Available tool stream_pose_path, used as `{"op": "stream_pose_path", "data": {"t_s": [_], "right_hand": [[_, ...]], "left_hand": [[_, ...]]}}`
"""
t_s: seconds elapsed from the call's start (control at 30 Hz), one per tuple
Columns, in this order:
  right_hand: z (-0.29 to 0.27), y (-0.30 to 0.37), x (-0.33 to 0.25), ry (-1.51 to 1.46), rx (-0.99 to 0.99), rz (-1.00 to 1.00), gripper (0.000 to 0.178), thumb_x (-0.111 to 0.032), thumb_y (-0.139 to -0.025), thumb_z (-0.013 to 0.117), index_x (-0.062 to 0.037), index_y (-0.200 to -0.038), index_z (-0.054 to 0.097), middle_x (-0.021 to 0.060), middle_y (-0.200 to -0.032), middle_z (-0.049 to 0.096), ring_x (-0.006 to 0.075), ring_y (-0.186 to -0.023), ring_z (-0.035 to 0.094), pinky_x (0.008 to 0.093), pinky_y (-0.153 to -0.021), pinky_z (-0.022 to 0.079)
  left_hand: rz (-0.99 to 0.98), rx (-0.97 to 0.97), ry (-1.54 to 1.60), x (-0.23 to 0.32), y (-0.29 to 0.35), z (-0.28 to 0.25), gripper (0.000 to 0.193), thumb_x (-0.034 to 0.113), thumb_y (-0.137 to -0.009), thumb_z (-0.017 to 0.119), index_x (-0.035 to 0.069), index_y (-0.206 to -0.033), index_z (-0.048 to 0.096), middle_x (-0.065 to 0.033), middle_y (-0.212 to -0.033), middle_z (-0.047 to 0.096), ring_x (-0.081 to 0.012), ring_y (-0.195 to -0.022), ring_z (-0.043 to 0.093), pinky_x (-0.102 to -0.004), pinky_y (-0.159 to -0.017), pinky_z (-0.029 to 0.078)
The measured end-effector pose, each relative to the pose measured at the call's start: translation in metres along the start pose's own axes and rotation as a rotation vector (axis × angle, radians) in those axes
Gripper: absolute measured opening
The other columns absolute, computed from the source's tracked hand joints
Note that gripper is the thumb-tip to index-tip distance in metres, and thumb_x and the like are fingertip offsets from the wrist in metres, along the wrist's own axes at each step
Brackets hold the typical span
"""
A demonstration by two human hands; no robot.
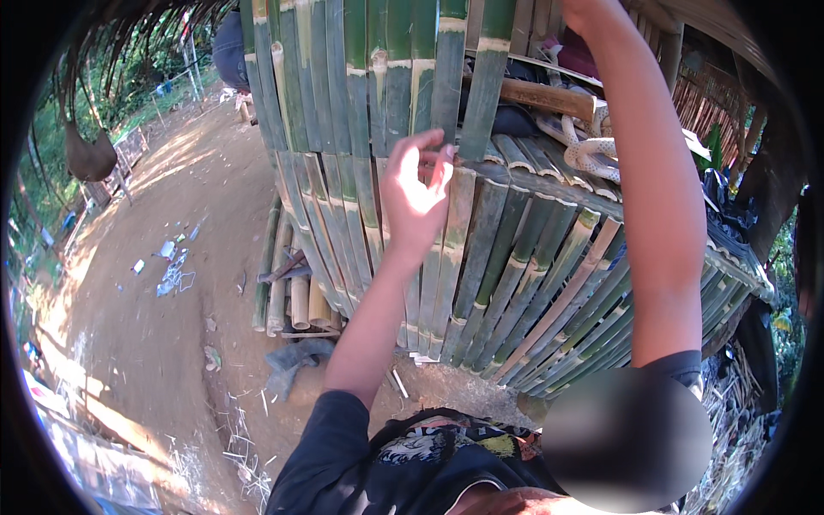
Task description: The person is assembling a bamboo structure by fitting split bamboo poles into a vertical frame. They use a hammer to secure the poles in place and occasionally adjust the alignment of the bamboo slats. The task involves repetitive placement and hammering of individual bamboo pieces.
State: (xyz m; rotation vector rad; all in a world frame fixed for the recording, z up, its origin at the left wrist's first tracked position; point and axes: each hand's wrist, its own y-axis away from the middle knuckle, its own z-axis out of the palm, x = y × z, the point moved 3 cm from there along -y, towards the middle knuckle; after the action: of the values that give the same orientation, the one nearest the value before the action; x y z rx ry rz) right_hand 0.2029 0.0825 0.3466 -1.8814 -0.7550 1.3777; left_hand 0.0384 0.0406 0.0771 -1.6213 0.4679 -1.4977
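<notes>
My left hand is raised before a wall of split green bamboo slats. Its thumb and fingers curve apart, and nothing shows between them. Just beyond the fingertips, the lower end of one bamboo slat stands at the edge of a gap in the wall; whether the fingers touch it I cannot tell. My right arm stretches up to the top edge of the view. Only the base of my right hand shows there, and its fingers are cut off. A bamboo rail runs below the gap.
Through the gap lie a brown wooden piece and a pale spotted cloth. Several cut bamboo poles and a grey cloth lie low at the left. Litter dots the dirt ground. Part of another person shows behind the wall.
</notes>
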Motion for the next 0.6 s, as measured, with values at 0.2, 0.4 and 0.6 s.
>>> {"op": "stream_pose_path", "data": {"t_s": [0.2, 0.4, 0.6], "right_hand": [[0.036, -0.003, 0.036, -0.001, -0.037, 0.076, 0.023, -0.024, -0.101, 0.071, -0.0016, -0.101, 0.077, -0.0005, -0.083, 0.071, 0.0093, -0.068, 0.057, 0.0289, -0.063, 0.045], [0.03, -0.007, 0.057, -0.075, -0.042, 0.085, 0.025, -0.024, -0.101, 0.071, 0.0, -0.105, 0.076, 0.002, -0.087, 0.073, 0.011, -0.071, 0.062, 0.0294, -0.066, 0.049], [-0.008, 0.016, -0.006, 0.059, 0.027, 0.037, 0.027, -0.026, -0.105, 0.064, -0.0023, -0.1, 0.075, -0.0006, -0.085, 0.068, 0.0106, -0.077, 0.056, 0.0318, -0.074, 0.046]], "left_hand": [[0.163, 0.037, -0.139, -0.027, 0.02, -0.004, 0.027, 0.005, -0.093, 0.074, 0.004, -0.12, 0.071, -0.0078, -0.114, 0.068, -0.0161, -0.097, 0.065, -0.0299, -0.079, 0.055], [0.291, 0.069, -0.257, -0.026, 0.023, 0.011, 0.029, 0.001, -0.089, 0.077, 0.005, -0.118, 0.073, -0.0089, -0.113, 0.068, -0.023, -0.102, 0.064, -0.033, -0.081, 0.054], [0.465, 0.136, -0.31, 0.0, 0.033, 0.023, 0.024, 0.0, -0.086, 0.076, 0.002, -0.11, 0.072, -0.0118, -0.108, 0.068, -0.0301, -0.098, 0.064, -0.0396, -0.084, 0.052]]}}
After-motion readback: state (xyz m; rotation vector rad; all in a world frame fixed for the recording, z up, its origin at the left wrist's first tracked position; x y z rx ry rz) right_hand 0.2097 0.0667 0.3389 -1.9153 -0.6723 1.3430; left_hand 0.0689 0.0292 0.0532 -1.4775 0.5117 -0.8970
